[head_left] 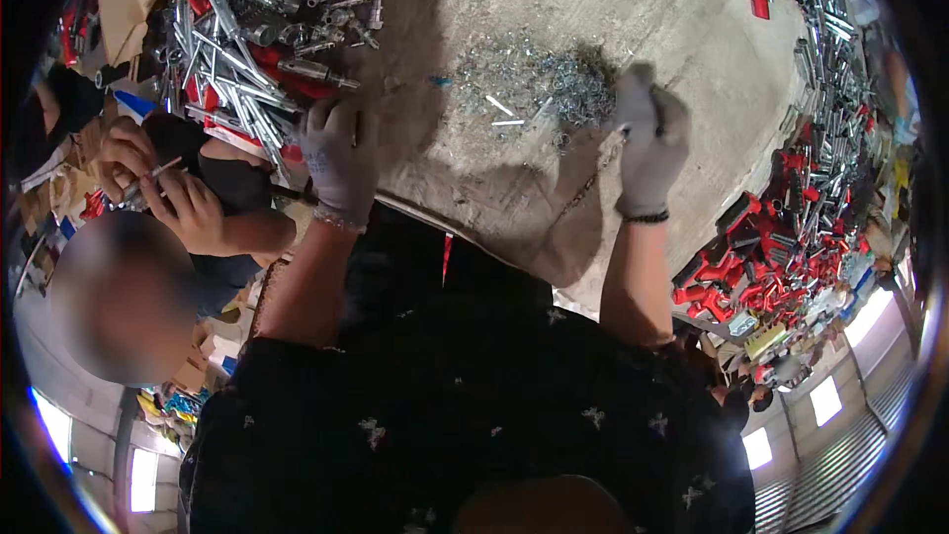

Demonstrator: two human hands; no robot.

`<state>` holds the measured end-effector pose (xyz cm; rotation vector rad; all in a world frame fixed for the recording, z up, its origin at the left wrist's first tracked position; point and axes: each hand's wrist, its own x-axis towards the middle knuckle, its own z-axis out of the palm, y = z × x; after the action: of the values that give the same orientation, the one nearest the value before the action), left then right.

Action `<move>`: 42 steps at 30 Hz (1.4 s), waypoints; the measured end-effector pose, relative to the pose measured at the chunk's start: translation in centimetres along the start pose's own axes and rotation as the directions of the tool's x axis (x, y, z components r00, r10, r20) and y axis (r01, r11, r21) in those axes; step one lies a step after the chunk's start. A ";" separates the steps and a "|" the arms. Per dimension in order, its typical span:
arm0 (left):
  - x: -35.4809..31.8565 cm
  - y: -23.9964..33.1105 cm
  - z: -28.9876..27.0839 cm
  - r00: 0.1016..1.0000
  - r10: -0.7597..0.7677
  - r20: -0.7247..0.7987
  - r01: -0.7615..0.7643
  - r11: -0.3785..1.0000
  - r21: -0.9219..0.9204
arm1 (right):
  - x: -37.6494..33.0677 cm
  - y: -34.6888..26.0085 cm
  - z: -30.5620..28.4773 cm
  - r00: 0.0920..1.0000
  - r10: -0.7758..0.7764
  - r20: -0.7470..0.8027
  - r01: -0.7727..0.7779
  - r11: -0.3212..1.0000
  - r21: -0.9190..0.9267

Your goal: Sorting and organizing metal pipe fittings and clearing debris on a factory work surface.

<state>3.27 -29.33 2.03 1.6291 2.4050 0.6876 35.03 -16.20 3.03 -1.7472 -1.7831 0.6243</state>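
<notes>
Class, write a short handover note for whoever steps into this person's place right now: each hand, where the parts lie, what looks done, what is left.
Left hand: gloved, closed around a dark rod at the edge of the metal tube pile.
Right hand: gloved, fingers pinched at the small-parts heap; what it holds is too small to tell.
Red-handled tools lie stacked on the right.
Done: cannot tell from this view.
Left: the heap and both piles are large and unsorted.
A co-worker's hands work at the left.
</notes>
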 end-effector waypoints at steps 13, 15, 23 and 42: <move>-6.7 -2.7 0.3 0.881 -0.416 0.226 0.469 0.832 -0.295 | -0.5 3.8 5.4 0.958 -0.061 0.280 0.103 0.985 -0.138; -6.7 -1.7 -0.6 0.878 -0.420 0.231 0.475 0.823 -0.310 | -1.9 2.0 4.6 0.930 -0.082 0.359 0.099 0.995 -0.029; -8.4 -1.7 -1.5 0.884 -0.387 0.262 0.456 0.837 -0.301 | 1.9 -10.5 11.8 0.787 -0.341 0.514 0.305 0.939 0.156; -9.9 -3.4 -1.2 0.909 -0.369 0.192 0.413 0.856 -0.310 | -5.9 -15.0 19.0 0.335 -0.549 0.766 0.853 0.523 0.002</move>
<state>3.92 -39.70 0.30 0.9724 2.2610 0.8388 11.09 -21.62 -1.16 -0.6258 -3.1454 0.5325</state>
